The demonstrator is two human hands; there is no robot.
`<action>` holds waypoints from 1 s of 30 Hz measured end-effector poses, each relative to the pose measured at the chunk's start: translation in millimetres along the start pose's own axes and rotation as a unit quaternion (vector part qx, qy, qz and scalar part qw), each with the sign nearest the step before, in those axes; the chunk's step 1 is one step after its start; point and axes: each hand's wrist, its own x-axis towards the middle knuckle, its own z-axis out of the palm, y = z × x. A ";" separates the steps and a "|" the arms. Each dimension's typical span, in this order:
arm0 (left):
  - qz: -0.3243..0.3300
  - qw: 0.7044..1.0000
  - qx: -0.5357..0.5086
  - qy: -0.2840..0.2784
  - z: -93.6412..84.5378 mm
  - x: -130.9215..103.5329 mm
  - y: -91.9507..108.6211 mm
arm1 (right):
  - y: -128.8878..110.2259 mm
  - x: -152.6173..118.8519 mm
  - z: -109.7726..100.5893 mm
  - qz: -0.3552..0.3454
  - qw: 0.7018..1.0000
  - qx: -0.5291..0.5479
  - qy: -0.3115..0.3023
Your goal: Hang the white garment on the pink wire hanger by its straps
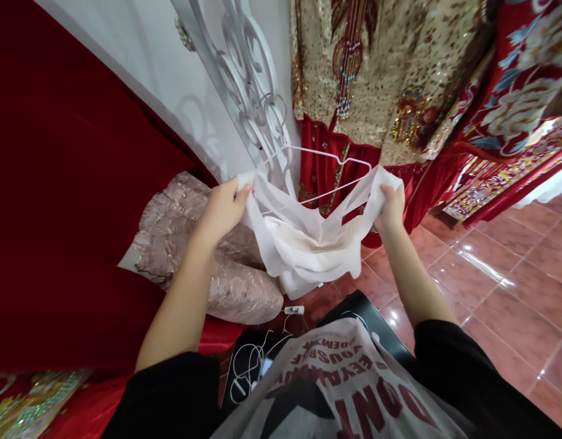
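A thin white garment (312,238) hangs spread between my two hands, its middle sagging in folds. My left hand (228,204) grips its left upper edge, thumb and fingers pressed together on the cloth. On the other side my right hand (391,204) is closed around the right upper edge. A thin pale pink hanger (329,194) shows between the two raised edges of the cloth; its lower bar slants across the opening, and its left end is partly hidden by the fabric.
A rolled pink textured fabric (244,289) lies to the left, beside a red curtain (70,183). Ahead are a white scrollwork frame (248,79) and a gold sequined garment (376,73). White cables (248,363) lie near my body. Tiled floor (504,292) shows at right.
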 end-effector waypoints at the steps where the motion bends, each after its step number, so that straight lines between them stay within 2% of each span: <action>1: 0.016 0.999 0.042 -0.021 -3.0 0.7 2.0 | -6.8 14.9 -5.1 0.016 1.000 0.009 -0.006; 3: 0.034 0.995 0.086 -0.046 -6.8 1.8 5.2 | -23.7 40.8 -8.3 0.057 0.997 0.017 -0.048; 6: 0.026 0.995 0.081 -0.052 -4.5 1.8 7.7 | -50.3 63.3 4.6 0.088 0.984 -0.006 -0.152; 8: 0.008 0.997 0.058 -0.048 0.7 1.0 8.3 | -64.7 67.8 22.8 0.084 0.974 -0.028 -0.206; 11: -0.014 0.999 0.019 -0.037 7.5 -0.2 7.2 | -79.4 67.1 54.0 0.079 0.963 -0.055 -0.251; 15: 0.015 0.997 0.069 -0.034 8.4 -3.0 -0.5 | -87.7 63.4 77.1 0.081 0.944 -0.113 -0.300; 18: 0.029 0.993 0.105 -0.038 7.2 -8.2 -8.2 | -88.2 58.1 74.9 0.030 0.937 -0.172 -0.301; 21: 0.037 0.994 0.097 -0.044 8.2 -14.4 -11.3 | -89.4 50.3 70.0 -0.059 0.930 -0.227 -0.284; 24: 0.046 0.991 0.117 -0.047 9.7 -17.8 -8.4 | -98.6 44.0 72.8 -0.124 0.905 -0.304 -0.271; 26: 0.043 0.988 0.140 -0.050 9.9 -18.1 -5.2 | -109.9 42.1 77.2 -0.138 0.889 -0.356 -0.254; 30: 0.031 0.987 0.155 -0.032 9.8 -17.2 -3.2 | -132.7 42.6 80.5 -0.091 0.868 -0.448 -0.193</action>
